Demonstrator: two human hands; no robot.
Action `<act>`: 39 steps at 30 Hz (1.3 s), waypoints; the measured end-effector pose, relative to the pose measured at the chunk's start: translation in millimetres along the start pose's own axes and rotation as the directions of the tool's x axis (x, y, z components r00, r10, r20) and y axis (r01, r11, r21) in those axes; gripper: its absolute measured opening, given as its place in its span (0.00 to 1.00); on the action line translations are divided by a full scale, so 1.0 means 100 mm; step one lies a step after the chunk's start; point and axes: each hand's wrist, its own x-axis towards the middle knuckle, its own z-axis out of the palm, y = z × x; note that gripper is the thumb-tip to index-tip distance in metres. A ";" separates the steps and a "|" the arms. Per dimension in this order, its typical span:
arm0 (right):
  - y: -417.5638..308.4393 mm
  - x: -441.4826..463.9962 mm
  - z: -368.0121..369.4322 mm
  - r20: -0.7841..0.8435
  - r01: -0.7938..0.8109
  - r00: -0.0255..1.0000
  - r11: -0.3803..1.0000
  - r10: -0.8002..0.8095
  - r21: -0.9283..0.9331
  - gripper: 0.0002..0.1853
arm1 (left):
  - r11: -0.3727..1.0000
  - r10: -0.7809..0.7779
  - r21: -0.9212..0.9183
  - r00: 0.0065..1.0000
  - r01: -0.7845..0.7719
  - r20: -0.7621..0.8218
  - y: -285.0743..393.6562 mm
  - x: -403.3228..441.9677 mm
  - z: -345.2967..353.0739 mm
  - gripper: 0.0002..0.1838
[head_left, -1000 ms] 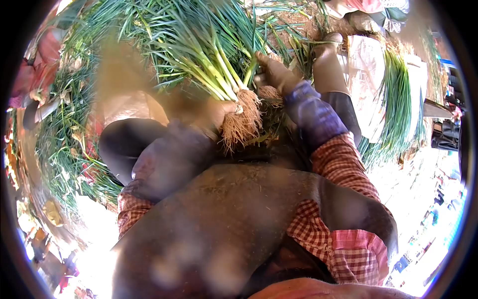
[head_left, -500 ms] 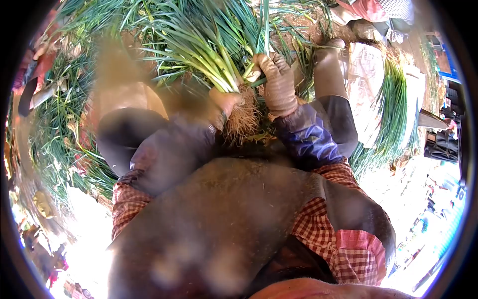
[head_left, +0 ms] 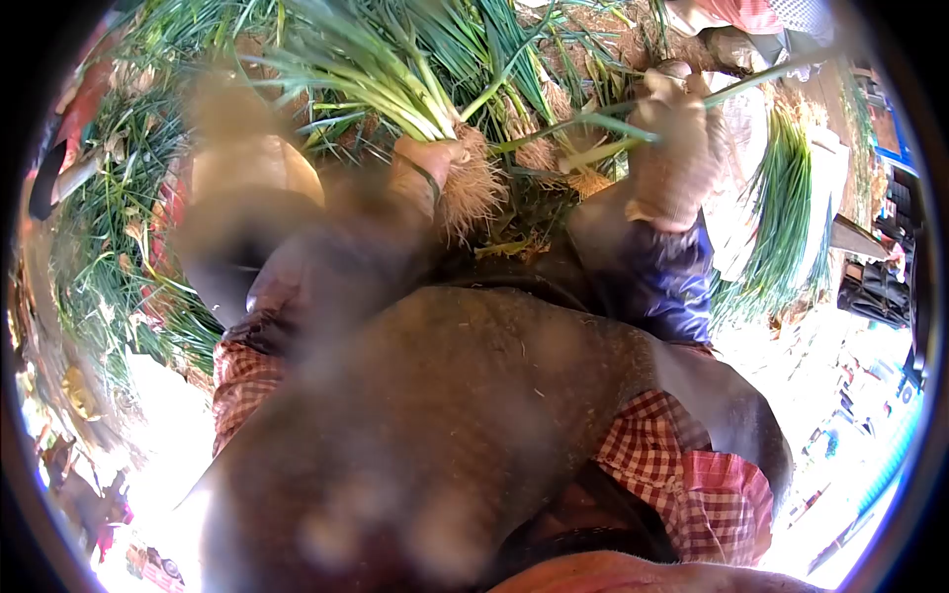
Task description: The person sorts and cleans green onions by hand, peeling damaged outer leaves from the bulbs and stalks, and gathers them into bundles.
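A bunch of green onions (head_left: 420, 104) with pale stems and a beard of tan roots (head_left: 474, 188) is gripped near its root end by my left hand (head_left: 423, 170). Its leaves fan toward the upper left. My gloved right hand (head_left: 680, 163), slightly blurred, is closed around long green onion leaves (head_left: 761, 77) at the right, apart from the bunch. One leaf reaches out past the hand to the upper right; leaf ends also point left toward the roots. My right fingertips are partly smeared by motion.
More green onions with roots (head_left: 534, 148) lie on the soil behind the bunch. Loose greens (head_left: 109, 267) cover the left side. A laid-out bundle of green onions (head_left: 781, 198) rests at the right on pale sheeting. Another person's checked sleeve (head_left: 741, 15) shows at the top right.
My right hand has swung right, away from the bunch, carrying long leaves with it. My left hand and the bunch have shifted slightly left and up.
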 end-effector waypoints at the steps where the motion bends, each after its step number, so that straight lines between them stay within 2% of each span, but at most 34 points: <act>1: 0.40 0.15 -0.09 0.095 0.084 0.994 0.924 -0.052 -0.372 0.11 | 0.973 0.123 -0.200 0.992 -0.118 0.010 0.04 -0.03 0.01 0.13; 2: 0.85 0.17 -0.18 0.202 0.117 0.979 0.798 0.006 -0.591 0.14 | 0.951 0.142 -0.284 0.988 -0.119 0.060 0.08 -0.04 0.06 0.15; 3: 1.26 0.09 -0.21 0.279 0.091 0.952 0.759 0.123 -0.645 0.16 | 0.922 0.160 -0.370 0.981 -0.110 0.106 0.12 -0.08 0.11 0.16; 4: 1.66 0.00 -0.24 0.351 0.084 0.906 0.711 0.238 -0.698 0.19 | 0.933 0.158 -0.346 0.976 -0.097 0.152 0.18 -0.15 0.10 0.16; 5: 1.87 -0.10 -0.20 0.497 0.116 0.831 0.796 0.250 -0.594 0.20 | 0.945 0.149 -0.317 0.969 -0.081 0.198 0.21 -0.19 0.08 0.15; 6: 2.07 -0.20 -0.16 0.630 0.108 0.734 0.872 0.255 -0.478 0.20 | 0.950 0.064 -0.313 0.969 0.015 0.239 0.13 -0.16 0.05 0.15; 7: 1.78 -0.32 0.03 0.651 -0.080 0.678 0.914 0.342 -0.397 0.22 | 0.953 0.058 -0.301 0.967 0.021 0.250 0.07 -0.16 0.06 0.15; 8: 1.45 -0.44 0.23 0.664 -0.276 0.615 0.905 0.425 -0.323 0.23 | 0.920 -0.046 -0.351 0.936 0.176 0.348 0.03 -0.17 0.08 0.15; 9: 0.82 -0.51 0.42 0.634 -0.678 0.507 0.724 0.584 -0.125 0.26 | 0.864 -0.138 -0.383 0.885 0.328 0.445 0.02 -0.19 0.10 0.14; 10: 0.94 -0.62 0.59 0.791 -0.574 0.489 0.819 0.368 -0.026 0.25 | 0.956 -0.017 -0.271 0.944 0.112 0.330 0.10 -0.30 0.14 0.15; 11: 0.89 -0.61 0.68 0.839 -0.443 0.447 0.891 0.311 -0.094 0.25 | 0.959 -0.018 -0.261 0.941 0.111 0.337 -0.02 -0.20 0.08 0.15; 12: 0.84 -0.61 0.77 0.880 -0.294 0.402 0.946 0.252 -0.136 0.24 | 0.902 -0.186 -0.256 0.847 0.349 0.498 -0.19 -0.07 -0.04 0.17; 13: 0.62 -0.51 0.78 0.835 -0.102 0.403 0.925 0.374 -0.365 0.25 | 0.798 -0.326 -0.207 0.694 0.566 0.642 -0.27 0.02 -0.10 0.18; 14: 0.72 -0.46 0.83 0.812 -0.277 0.458 0.926 0.363 -0.258 0.24 | 0.856 -0.310 -0.160 0.736 0.491 0.602 0.14 -0.26 0.01 0.22; 15: 0.80 -0.38 0.76 0.786 -0.655 0.392 0.745 0.477 -0.126 0.23 | 0.860 -0.312 -0.149 0.733 0.489 0.604 0.10 -0.19 -0.04 0.22; 16: 1.45 -0.30 0.82 0.652 -0.344 0.654 0.918 0.383 -0.195 0.21 | 0.910 -0.229 -0.111 0.710 0.398 0.666 -0.01 -0.10 -0.11 0.25; 17: 1.75 -0.22 0.73 0.614 -0.099 0.715 0.917 0.335 -0.386 0.19 | 0.967 0.000 -0.184 0.720 0.177 0.694 0.15 -0.20 -0.07 0.28; 18: 2.04 -0.13 0.64 0.571 0.125 0.770 0.810 0.284 -0.572 0.17 | 0.959 0.230 -0.279 0.692 -0.042 0.685 0.33 -0.29 -0.03 0.31; 19: 1.97 -0.05 0.42 0.584 0.277 0.707 0.603 0.399 -0.748 0.15 | 0.935 0.278 -0.353 0.669 -0.025 0.689 0.38 -0.34 -0.03 0.31; 20: 2.07 -0.02 0.27 0.520 0.303 0.725 0.468 0.452 -0.830 0.15 | 0.921 0.281 -0.389 0.660 0.018 0.697 0.40 -0.38 -0.02 0.31; 22: 2.32 0.10 0.07 0.360 0.212 0.794 0.331 0.490 -0.919 0.15 | 0.869 0.180 -0.436 0.670 0.235 0.720 0.45 -0.39 0.03 0.31; 25: 2.51 -0.01 0.00 0.231 0.111 0.810 0.246 0.539 -0.963 0.15 | 0.821 0.162 -0.473 0.665 0.319 0.729 0.53 -0.39 0.11 0.30; 28: 2.46 -0.24 -0.01 0.228 0.067 0.755 0.273 0.615 -0.960 0.14 | 0.821 0.164 -0.484 0.688 0.302 0.707 0.66 -0.45 0.09 0.30; 31: 2.27 -0.27 0.00 0.275 0.028 0.714 0.366 0.644 -0.930 0.14 | 0.825 0.192 -0.504 0.713 0.255 0.675 0.71 -0.53 0.04 0.30; 35: 1.81 -0.02 0.05 0.314 -0.044 0.757 0.524 0.574 -0.851 0.14 | 0.803 0.244 -0.552 0.719 0.227 0.651 0.72 -0.62 0.07 0.29; 37: 1.53 0.15 0.16 0.364 -0.032 0.727 0.558 0.582 -0.829 0.11 | 0.793 0.220 -0.531 0.674 0.297 0.705 0.68 -0.58 0.07 0.26; 38: 1.54 0.17 0.21 0.411 -0.078 0.716 0.650 0.564 -0.756 0.12 | 0.785 0.213 -0.520 0.641 0.337 0.737 0.65 -0.59 0.07 0.25; 39: 1.55 0.15 0.27 0.441 -0.213 0.733 0.791 0.517 -0.573 0.13 | 0.775 0.211 -0.506 0.601 0.378 0.771 0.64 -0.57 0.08 0.23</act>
